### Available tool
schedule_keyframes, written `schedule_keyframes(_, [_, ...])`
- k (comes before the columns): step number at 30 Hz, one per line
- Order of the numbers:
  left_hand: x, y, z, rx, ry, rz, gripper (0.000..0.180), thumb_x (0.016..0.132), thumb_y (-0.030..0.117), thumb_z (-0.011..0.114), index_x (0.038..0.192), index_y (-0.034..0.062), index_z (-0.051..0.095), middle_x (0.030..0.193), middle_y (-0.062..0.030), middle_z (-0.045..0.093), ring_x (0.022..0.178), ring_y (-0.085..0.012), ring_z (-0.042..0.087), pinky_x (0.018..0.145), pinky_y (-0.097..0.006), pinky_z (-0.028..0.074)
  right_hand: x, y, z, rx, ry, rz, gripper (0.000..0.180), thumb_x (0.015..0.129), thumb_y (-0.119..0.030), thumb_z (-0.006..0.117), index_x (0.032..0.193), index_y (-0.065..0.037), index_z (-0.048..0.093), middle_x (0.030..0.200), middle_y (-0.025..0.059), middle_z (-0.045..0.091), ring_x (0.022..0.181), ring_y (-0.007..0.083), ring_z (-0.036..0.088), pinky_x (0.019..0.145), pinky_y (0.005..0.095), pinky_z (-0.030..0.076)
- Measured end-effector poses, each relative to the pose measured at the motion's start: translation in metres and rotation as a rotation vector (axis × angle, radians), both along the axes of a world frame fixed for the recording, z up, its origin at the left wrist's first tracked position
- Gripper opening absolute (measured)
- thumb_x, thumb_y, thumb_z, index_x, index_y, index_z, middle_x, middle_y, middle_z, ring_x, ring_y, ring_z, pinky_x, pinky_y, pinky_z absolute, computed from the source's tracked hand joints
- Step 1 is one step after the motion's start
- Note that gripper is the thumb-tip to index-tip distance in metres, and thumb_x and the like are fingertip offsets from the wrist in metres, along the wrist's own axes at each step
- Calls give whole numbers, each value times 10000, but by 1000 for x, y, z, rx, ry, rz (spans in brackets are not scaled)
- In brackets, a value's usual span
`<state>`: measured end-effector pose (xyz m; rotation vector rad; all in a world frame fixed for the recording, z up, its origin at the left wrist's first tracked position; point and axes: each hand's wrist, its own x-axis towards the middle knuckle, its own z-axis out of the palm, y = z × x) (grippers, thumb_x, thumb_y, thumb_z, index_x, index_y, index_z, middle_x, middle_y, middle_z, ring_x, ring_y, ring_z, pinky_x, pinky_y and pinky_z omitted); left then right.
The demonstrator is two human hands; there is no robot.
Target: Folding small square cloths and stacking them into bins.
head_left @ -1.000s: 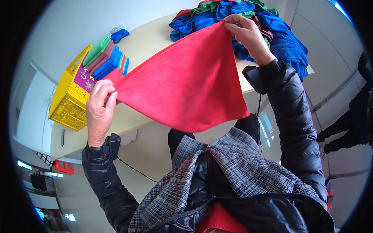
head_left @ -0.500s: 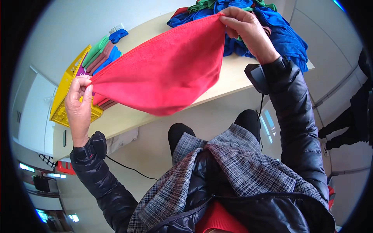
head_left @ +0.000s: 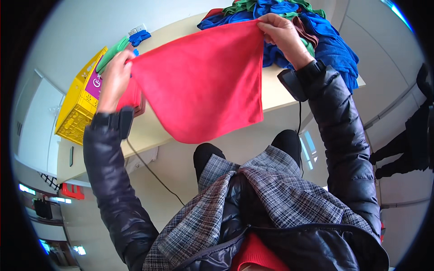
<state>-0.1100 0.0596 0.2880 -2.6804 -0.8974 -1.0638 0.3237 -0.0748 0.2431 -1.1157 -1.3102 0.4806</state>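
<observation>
A red cloth (head_left: 203, 81) hangs spread between my hands, above the front part of the table. My left hand (head_left: 116, 79) pinches its upper left corner, beside the folded stacks. At the upper right corner, my right hand (head_left: 282, 36) grips the cloth between thumb and fingers, in front of a heap of loose cloths (head_left: 332, 49), mostly blue with some green, red and brown. Partly behind my left hand lie folded red cloths (head_left: 130, 97) and a folded green cloth (head_left: 112, 54). The hanging cloth hides part of the table.
A yellow plastic basket (head_left: 74, 108) stands at the table's left end. A small blue bundle (head_left: 140, 37) lies near the wall socket (head_left: 135, 30). The pale table (head_left: 181, 29) runs along the wall. A cable (head_left: 156, 176) trails from my left wrist. Another person's dark legs (head_left: 402, 144) show at far right.
My left hand has moved up and to the right with its corner. The red cloth's sagging lower part now hangs flatter, with a straight right edge. My right hand has dropped slightly.
</observation>
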Motion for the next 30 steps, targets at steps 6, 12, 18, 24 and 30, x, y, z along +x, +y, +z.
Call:
schedule_keyframes(6, [46,60,18,168,-181,-28,143,908,17,543,1042,12,594,1013,-196,655,979,-399,625,860,-405,507,-23,-25,58,314,-167,-135,118,991,-127,617,1067,-57,672,858,6,656,733,95,605,644,239,498])
schedule_keyframes(12, [26,98,-31,199,-345,-35,153,905,-6,530,1031,34,606,1001,-187,654,985,-395,625,857,-411,513,-107,-52,27,614,-734,-247,179,872,-44,703,1049,-56,680,854,52,639,762,159,626,681,277,503])
schedule_keyframes(18, [-61,86,-205,-290,-28,207,401,794,-111,474,1140,52,598,1098,-165,618,1071,-338,611,907,-411,493,-233,3,-128,292,-720,87,109,786,-79,631,893,-67,613,841,113,630,867,310,630,749,412,522])
schedule_keyframes(24, [-20,-78,-247,-844,-393,-147,415,813,-96,545,1214,4,583,1141,-84,643,1111,-191,600,979,-342,464,-271,28,-209,-24,-742,183,138,804,-133,633,923,-65,627,884,115,642,909,323,635,808,413,516])
schedule_keyframes(30, [-26,-88,-281,-715,-287,72,261,887,11,686,1134,1,603,1019,-29,642,953,-131,585,899,-278,470,-260,18,-199,-21,-706,267,203,816,-146,672,991,-57,622,915,117,626,956,330,620,838,421,508])
